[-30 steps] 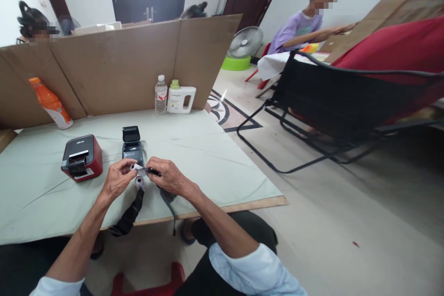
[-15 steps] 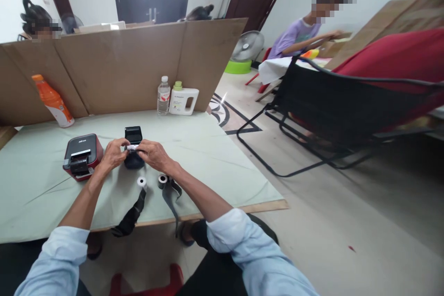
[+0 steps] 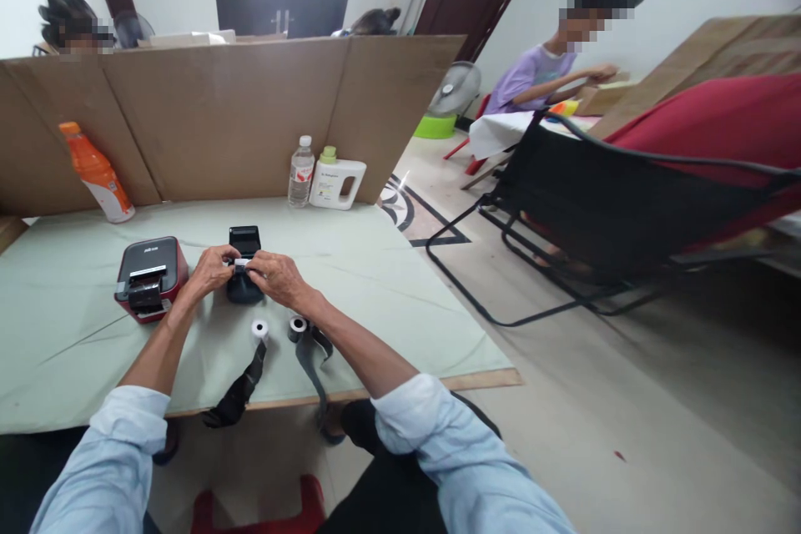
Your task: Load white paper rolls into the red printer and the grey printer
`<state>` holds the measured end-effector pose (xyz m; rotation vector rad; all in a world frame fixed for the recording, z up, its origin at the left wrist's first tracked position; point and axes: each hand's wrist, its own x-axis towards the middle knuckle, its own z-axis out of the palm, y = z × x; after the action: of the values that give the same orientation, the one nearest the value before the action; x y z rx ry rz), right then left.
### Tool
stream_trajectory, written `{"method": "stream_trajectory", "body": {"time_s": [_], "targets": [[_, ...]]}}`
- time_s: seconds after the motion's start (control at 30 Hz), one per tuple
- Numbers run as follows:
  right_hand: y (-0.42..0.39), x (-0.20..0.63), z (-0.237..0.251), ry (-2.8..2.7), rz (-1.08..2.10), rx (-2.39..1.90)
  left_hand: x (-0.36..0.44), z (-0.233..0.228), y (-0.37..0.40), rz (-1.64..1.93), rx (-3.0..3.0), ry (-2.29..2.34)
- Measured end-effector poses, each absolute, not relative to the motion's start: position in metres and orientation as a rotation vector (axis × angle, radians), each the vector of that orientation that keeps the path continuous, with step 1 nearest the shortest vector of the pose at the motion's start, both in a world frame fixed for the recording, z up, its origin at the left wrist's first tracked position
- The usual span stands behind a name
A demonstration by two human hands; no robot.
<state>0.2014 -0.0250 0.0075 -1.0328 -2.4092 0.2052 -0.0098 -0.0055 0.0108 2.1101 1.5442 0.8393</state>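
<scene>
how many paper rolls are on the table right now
3 in view. A small white paper roll and a second, darker-cored one stand side by side near the table's front edge. A third small white roll sits between the left hand and right hand at the small black printer. More could be hidden inside.

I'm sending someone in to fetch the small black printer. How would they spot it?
Start at the green table fenced by cardboard. Near its front middle, both hands, left and right, meet on the black printer. It is smaller and darker than the red printer to its left, and its lid stands open.
</scene>
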Motion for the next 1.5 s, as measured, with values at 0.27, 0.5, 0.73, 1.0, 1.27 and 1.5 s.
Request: {"method": "stream_trajectory", "body": {"time_s": [0.27,0.5,0.73,1.0,1.27,1.5], "targets": [[-0.029,0.197,0.013,-2.518,0.186,-1.111,-0.016,-0.002,-0.004,0.840,2.262,1.485],[-0.038,0.196,0.012,-2.594,0.104,-1.107,-0.027,-0.010,0.007,1.078,2.068,1.749],[-0.042,0.191,0.007,-2.614,0.033,-1.045,-0.015,-0.014,0.044,1.210,1.702,1.536],[-0.043,0.190,0.001,-2.612,0.009,-1.031,-0.016,-0.007,0.027,1.254,1.911,1.458],[-0.048,0.189,0.004,-2.658,-0.061,-1.048,-0.021,-0.010,-0.022,1.088,2.268,1.388],[-0.048,0.190,0.003,-2.644,-0.009,-1.031,-0.029,-0.016,-0.046,0.863,2.325,1.361]]}}
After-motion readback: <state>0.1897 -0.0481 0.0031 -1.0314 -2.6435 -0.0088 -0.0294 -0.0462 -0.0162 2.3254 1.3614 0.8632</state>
